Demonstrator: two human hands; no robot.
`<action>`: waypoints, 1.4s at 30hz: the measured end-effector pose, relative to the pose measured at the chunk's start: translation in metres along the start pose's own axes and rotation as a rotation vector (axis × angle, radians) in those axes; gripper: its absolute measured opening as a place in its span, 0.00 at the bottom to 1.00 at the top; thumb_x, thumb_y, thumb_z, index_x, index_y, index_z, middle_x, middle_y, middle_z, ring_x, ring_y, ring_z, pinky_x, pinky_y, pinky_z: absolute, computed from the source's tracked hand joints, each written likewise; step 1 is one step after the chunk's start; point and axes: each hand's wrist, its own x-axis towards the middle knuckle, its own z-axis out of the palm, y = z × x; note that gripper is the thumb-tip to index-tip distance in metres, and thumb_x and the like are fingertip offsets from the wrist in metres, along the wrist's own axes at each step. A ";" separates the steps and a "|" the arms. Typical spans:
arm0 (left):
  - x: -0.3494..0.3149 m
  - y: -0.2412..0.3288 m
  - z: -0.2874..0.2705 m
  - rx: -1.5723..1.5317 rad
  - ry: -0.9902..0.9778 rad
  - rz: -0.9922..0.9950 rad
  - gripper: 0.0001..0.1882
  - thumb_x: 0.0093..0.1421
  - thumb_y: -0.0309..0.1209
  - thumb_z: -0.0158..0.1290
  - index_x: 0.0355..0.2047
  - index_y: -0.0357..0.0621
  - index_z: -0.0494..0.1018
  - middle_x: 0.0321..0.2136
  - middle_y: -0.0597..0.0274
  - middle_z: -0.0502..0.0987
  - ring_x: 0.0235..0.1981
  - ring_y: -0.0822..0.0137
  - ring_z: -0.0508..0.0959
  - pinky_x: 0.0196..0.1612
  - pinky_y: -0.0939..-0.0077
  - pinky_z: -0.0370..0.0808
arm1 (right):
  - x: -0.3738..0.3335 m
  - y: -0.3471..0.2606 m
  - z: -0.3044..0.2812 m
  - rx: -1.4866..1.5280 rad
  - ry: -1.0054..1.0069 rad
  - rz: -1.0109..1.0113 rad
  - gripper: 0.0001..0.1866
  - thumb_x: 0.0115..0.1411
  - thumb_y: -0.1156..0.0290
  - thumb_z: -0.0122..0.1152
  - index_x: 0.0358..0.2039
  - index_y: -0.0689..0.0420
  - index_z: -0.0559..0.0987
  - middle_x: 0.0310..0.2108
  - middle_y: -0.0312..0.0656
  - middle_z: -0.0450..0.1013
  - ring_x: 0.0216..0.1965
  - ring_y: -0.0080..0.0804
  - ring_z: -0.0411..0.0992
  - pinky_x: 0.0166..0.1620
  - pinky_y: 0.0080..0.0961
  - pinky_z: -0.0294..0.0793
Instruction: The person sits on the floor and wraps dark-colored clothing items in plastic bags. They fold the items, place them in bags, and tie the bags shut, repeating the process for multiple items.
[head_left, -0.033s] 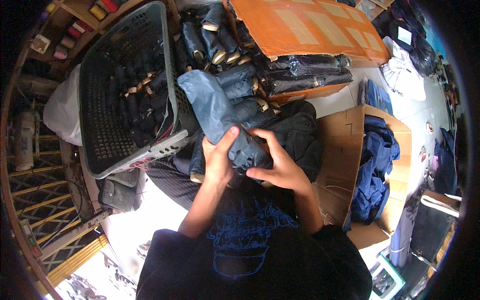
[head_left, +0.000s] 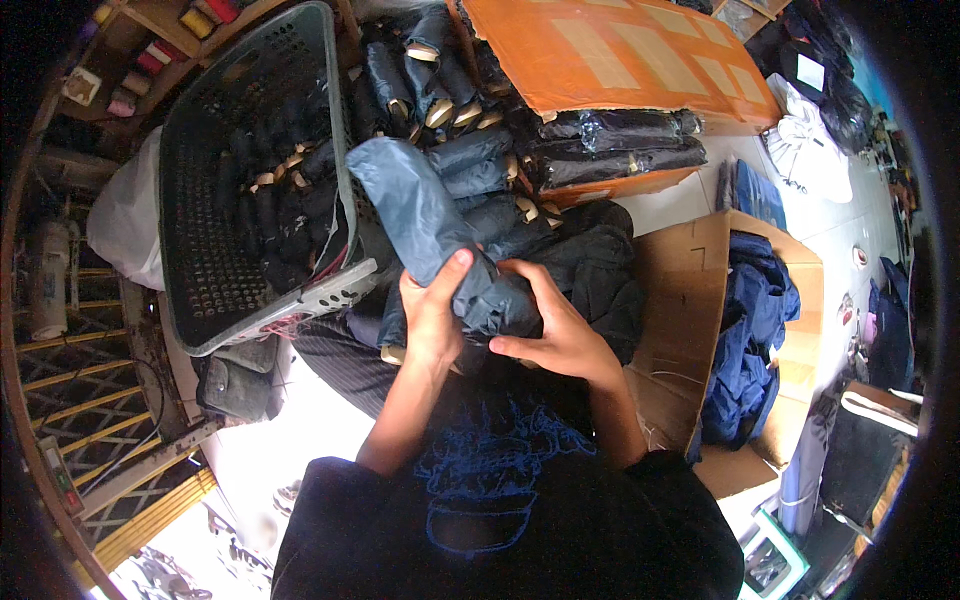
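A rolled bundle of shiny blue-grey fabric (head_left: 405, 195) slants up and to the left in front of me, held in both hands. My left hand (head_left: 434, 310) is wrapped round its left side, thumb lying on top. My right hand (head_left: 550, 325) grips the lower right end, where the fabric is bunched and creased, with thumb and fingers on either side. Just beyond lie similar blue-grey rolls (head_left: 475, 162) with pale bands showing at their ends. Dark loose fabric (head_left: 590, 270) is heaped behind my right hand.
A grey-green perforated basket (head_left: 345, 190) of dark rolls stands at left. Far off is an orange taped carton (head_left: 620, 50) above black wrapped packs (head_left: 620, 155). On the right, an open cardboard box (head_left: 675, 330) contains navy cloth (head_left: 745, 340). Thread spools (head_left: 155, 60) sit on a shelf.
The fabric roll and both hands have shifted very slightly to the left. The grip looks the same.
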 end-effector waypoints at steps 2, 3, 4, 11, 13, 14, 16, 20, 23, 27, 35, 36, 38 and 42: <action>0.001 0.002 0.002 -0.018 0.031 0.031 0.16 0.53 0.30 0.63 0.40 0.36 0.74 0.35 0.60 0.78 0.34 0.69 0.78 0.40 0.74 0.74 | -0.003 -0.003 0.000 0.416 -0.142 0.407 0.29 0.54 0.67 0.68 0.53 0.61 0.66 0.38 0.41 0.72 0.36 0.26 0.73 0.34 0.22 0.75; 0.001 0.003 0.002 -0.025 0.046 0.049 0.16 0.53 0.31 0.63 0.40 0.36 0.74 0.35 0.59 0.78 0.34 0.68 0.77 0.40 0.74 0.74 | -0.005 -0.004 0.002 0.625 -0.215 0.608 0.27 0.55 0.68 0.66 0.52 0.61 0.67 0.35 0.40 0.74 0.31 0.25 0.75 0.28 0.20 0.76; 0.000 -0.001 0.000 0.071 0.043 0.051 0.21 0.55 0.37 0.60 0.44 0.37 0.70 0.36 0.58 0.77 0.33 0.65 0.77 0.40 0.71 0.75 | -0.008 -0.004 0.011 0.607 -0.096 0.515 0.21 0.58 0.68 0.63 0.48 0.61 0.70 0.26 0.37 0.73 0.18 0.20 0.72 0.16 0.16 0.71; -0.022 -0.017 0.002 -0.017 -0.107 -0.053 0.24 0.59 0.41 0.57 0.46 0.32 0.70 0.39 0.52 0.78 0.39 0.64 0.78 0.45 0.70 0.75 | -0.007 -0.015 0.023 0.664 0.067 0.568 0.23 0.57 0.67 0.64 0.50 0.61 0.69 0.27 0.37 0.74 0.19 0.19 0.72 0.18 0.18 0.73; -0.022 -0.010 0.000 -0.027 -0.226 -0.083 0.26 0.60 0.42 0.54 0.49 0.31 0.68 0.42 0.49 0.77 0.42 0.61 0.78 0.46 0.67 0.76 | -0.006 -0.019 0.025 0.698 0.102 0.558 0.24 0.56 0.67 0.65 0.51 0.62 0.69 0.26 0.37 0.74 0.19 0.19 0.72 0.18 0.17 0.73; -0.018 -0.010 -0.001 -0.131 -0.202 -0.033 0.26 0.60 0.42 0.54 0.48 0.31 0.68 0.42 0.48 0.77 0.42 0.61 0.78 0.46 0.67 0.76 | -0.007 -0.016 0.025 0.645 0.073 0.542 0.23 0.56 0.67 0.65 0.49 0.63 0.70 0.26 0.38 0.75 0.20 0.20 0.73 0.19 0.19 0.73; -0.006 -0.002 -0.005 -0.202 -0.168 -0.036 0.23 0.59 0.40 0.55 0.46 0.31 0.68 0.39 0.49 0.77 0.39 0.60 0.79 0.43 0.68 0.77 | -0.007 -0.014 0.031 0.533 0.072 0.496 0.20 0.57 0.70 0.64 0.46 0.64 0.70 0.26 0.39 0.73 0.18 0.20 0.72 0.17 0.19 0.73; -0.017 -0.002 0.007 -0.015 -0.038 -0.048 0.19 0.55 0.34 0.60 0.41 0.33 0.71 0.32 0.54 0.78 0.33 0.64 0.79 0.40 0.71 0.77 | -0.005 -0.013 0.038 0.340 0.194 0.338 0.20 0.53 0.73 0.67 0.44 0.64 0.70 0.30 0.39 0.73 0.27 0.20 0.71 0.29 0.19 0.73; -0.026 -0.015 0.006 -0.006 -0.050 -0.012 0.19 0.55 0.35 0.61 0.41 0.33 0.71 0.33 0.55 0.78 0.33 0.65 0.79 0.39 0.72 0.76 | -0.005 -0.009 0.038 0.262 0.265 0.305 0.25 0.47 0.76 0.68 0.45 0.63 0.69 0.37 0.43 0.73 0.39 0.25 0.70 0.41 0.24 0.70; -0.026 -0.017 0.001 0.109 -0.062 -0.111 0.19 0.54 0.36 0.62 0.40 0.36 0.72 0.33 0.58 0.79 0.34 0.67 0.79 0.39 0.72 0.76 | 0.002 -0.006 0.041 0.347 0.278 0.334 0.30 0.48 0.74 0.66 0.51 0.64 0.64 0.42 0.46 0.72 0.43 0.36 0.72 0.47 0.29 0.71; -0.010 0.017 0.006 0.058 -0.220 -0.005 0.16 0.56 0.32 0.59 0.39 0.33 0.74 0.32 0.57 0.79 0.32 0.67 0.79 0.38 0.72 0.77 | -0.003 -0.017 0.036 0.754 0.042 0.663 0.10 0.58 0.72 0.57 0.38 0.63 0.69 0.20 0.37 0.68 0.14 0.23 0.68 0.15 0.19 0.63; -0.011 0.014 0.007 0.113 -0.172 -0.009 0.14 0.55 0.30 0.60 0.38 0.33 0.74 0.31 0.57 0.80 0.31 0.66 0.80 0.38 0.72 0.77 | -0.005 -0.011 0.042 0.727 0.065 0.642 0.12 0.58 0.73 0.56 0.41 0.63 0.68 0.21 0.38 0.69 0.15 0.23 0.68 0.15 0.18 0.64; -0.015 0.001 0.006 0.220 -0.098 -0.016 0.14 0.53 0.30 0.62 0.36 0.35 0.75 0.30 0.60 0.79 0.30 0.70 0.78 0.37 0.74 0.76 | -0.008 -0.013 0.043 0.801 0.132 0.653 0.24 0.55 0.71 0.63 0.51 0.58 0.66 0.31 0.40 0.71 0.18 0.21 0.69 0.17 0.18 0.66; -0.028 -0.019 0.016 0.264 -0.051 -0.080 0.16 0.52 0.33 0.63 0.37 0.36 0.73 0.26 0.64 0.76 0.29 0.73 0.77 0.27 0.77 0.76 | -0.010 -0.013 0.044 0.742 0.303 0.755 0.30 0.56 0.71 0.62 0.57 0.56 0.59 0.47 0.46 0.66 0.32 0.27 0.72 0.28 0.19 0.73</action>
